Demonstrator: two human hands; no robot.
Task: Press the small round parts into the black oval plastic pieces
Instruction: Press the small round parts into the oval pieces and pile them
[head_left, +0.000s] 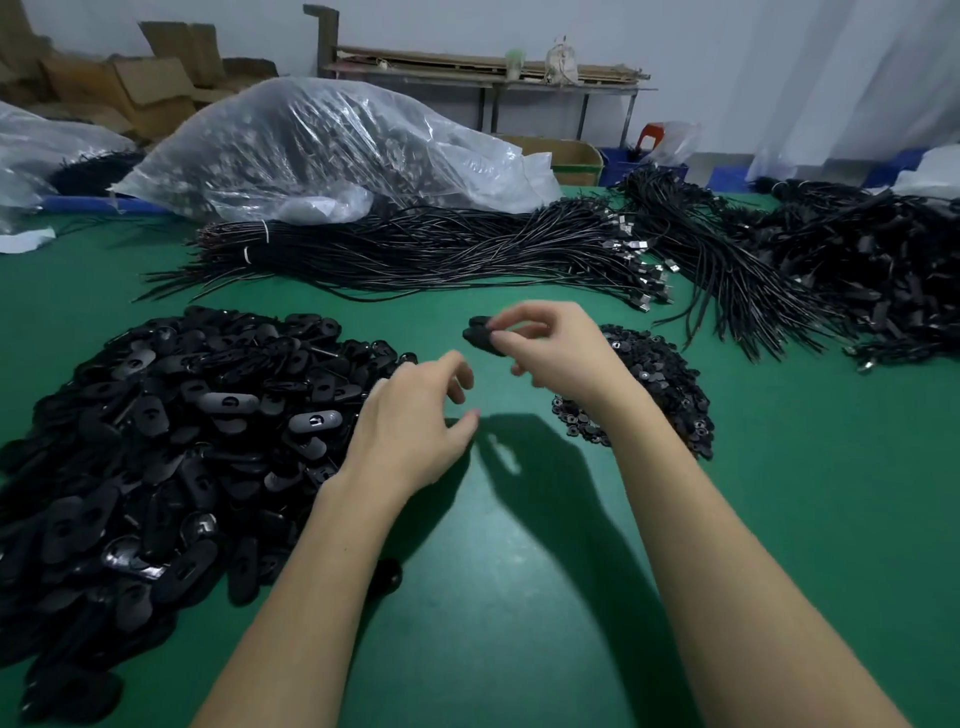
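The right hand (556, 353) is up above the green table (519, 597) and pinches one black oval piece (480, 335) between thumb and fingertips. The left hand (410, 431) hangs just below it, fingers loosely bent and holding nothing. A big heap of black oval pieces (171, 431) lies on the left side. A smaller pile of small round parts (660, 384) sits on the right (partly hidden by the right wrist). Bundles of black cables (415, 254) lie farther back.
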